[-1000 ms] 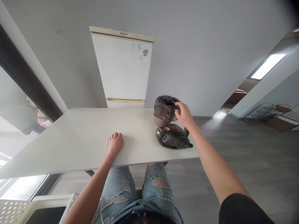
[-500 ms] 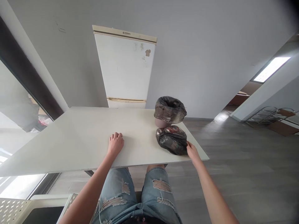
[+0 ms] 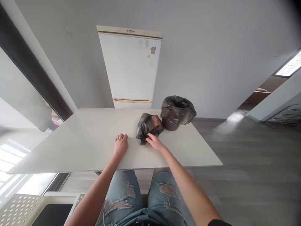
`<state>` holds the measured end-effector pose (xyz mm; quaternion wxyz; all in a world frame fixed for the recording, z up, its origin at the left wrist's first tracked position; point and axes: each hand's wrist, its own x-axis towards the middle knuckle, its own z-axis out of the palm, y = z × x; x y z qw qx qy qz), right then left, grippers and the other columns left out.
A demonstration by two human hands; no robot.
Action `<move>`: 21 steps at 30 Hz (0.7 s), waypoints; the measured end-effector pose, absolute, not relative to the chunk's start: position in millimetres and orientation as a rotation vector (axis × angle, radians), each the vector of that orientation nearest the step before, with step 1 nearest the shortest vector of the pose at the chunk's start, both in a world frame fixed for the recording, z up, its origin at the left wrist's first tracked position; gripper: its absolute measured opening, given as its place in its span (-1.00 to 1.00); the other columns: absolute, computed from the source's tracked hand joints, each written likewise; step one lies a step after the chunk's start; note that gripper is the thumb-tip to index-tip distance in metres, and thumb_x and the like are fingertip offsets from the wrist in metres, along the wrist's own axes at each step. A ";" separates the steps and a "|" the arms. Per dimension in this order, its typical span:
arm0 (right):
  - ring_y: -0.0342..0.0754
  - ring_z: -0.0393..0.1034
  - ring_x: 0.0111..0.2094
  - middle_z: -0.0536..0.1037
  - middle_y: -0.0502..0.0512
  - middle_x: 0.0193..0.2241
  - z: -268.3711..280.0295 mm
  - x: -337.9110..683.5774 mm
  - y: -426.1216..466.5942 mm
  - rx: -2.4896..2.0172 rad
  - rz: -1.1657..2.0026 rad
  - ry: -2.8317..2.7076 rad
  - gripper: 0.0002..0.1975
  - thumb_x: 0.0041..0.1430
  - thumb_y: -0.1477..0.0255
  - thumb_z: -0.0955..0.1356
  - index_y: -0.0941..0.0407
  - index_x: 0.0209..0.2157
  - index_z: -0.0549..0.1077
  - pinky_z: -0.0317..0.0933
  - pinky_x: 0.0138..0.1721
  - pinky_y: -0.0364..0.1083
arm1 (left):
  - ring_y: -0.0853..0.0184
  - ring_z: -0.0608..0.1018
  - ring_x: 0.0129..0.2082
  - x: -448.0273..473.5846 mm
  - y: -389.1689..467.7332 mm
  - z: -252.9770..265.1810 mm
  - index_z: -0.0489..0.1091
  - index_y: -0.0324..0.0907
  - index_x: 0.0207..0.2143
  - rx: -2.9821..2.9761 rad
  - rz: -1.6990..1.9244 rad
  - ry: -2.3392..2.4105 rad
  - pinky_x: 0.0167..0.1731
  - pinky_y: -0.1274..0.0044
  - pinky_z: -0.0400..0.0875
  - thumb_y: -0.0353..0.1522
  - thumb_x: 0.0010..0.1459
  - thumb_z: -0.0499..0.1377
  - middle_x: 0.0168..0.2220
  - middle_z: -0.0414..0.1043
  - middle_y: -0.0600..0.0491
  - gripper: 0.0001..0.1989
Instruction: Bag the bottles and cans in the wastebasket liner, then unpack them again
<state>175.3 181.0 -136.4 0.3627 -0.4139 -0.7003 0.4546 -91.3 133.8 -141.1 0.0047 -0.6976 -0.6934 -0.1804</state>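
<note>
A filled black plastic bag (image 3: 147,125) lies on the white table (image 3: 94,141), orange and red contents showing through its thin film. My right hand (image 3: 154,141) grips the bag at its gathered near end, where a loose tail hangs toward me. My left hand (image 3: 121,145) rests on the tabletop left of the bag, apart from it, its fingers curled in with nothing visible in them. Just right of the bag stands a brownish bin (image 3: 170,125), its black liner (image 3: 177,113) folded over the rim.
Behind the table a white refrigerator (image 3: 130,66) stands against the grey wall (image 3: 207,62). The table's right edge is close beyond the bin. At lower left is a cream perforated plastic piece (image 3: 18,207). Grey wood-look flooring (image 3: 246,172) extends to the right.
My right hand has moved left with the filled bag, from in front of the bin to its left side, and the bag has turned. My left hand stays on the table.
</note>
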 end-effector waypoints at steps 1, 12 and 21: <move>0.09 0.54 -0.03 0.65 0.15 -0.07 -132.9 169.2 195.7 -1.041 1.177 -1.819 -0.74 0.25 0.23 0.40 0.04 -0.09 0.55 0.38 0.12 0.11 | 0.00 0.44 0.01 -91.2 134.4 -141.2 0.45 -0.14 -0.08 -2.181 -0.565 -2.163 -0.05 0.25 0.34 -0.48 0.37 -0.02 0.00 0.43 -0.19 -0.74; -0.11 0.31 -0.41 0.48 -0.05 -0.42 -144.9 145.9 266.6 -0.883 1.257 -1.647 -0.59 0.00 0.11 0.56 0.10 -0.24 0.54 0.27 -0.31 -0.11 | 0.22 0.53 -0.02 -71.4 227.8 -138.1 0.54 -0.10 -0.12 -2.599 -1.379 -1.703 0.09 0.36 0.44 -0.33 0.28 0.29 -0.07 0.43 -0.03 -0.87; -0.04 0.41 -0.38 0.56 0.05 -0.42 -143.4 151.2 267.1 -0.760 1.356 -1.583 -0.60 0.11 0.03 0.52 0.10 -0.32 0.54 0.33 -0.27 -0.05 | 0.28 0.47 -0.17 -75.4 229.7 -134.7 0.44 -0.13 -0.10 -2.625 -1.596 -1.562 -0.08 0.44 0.43 -0.25 0.44 0.12 -0.17 0.47 -0.02 -0.83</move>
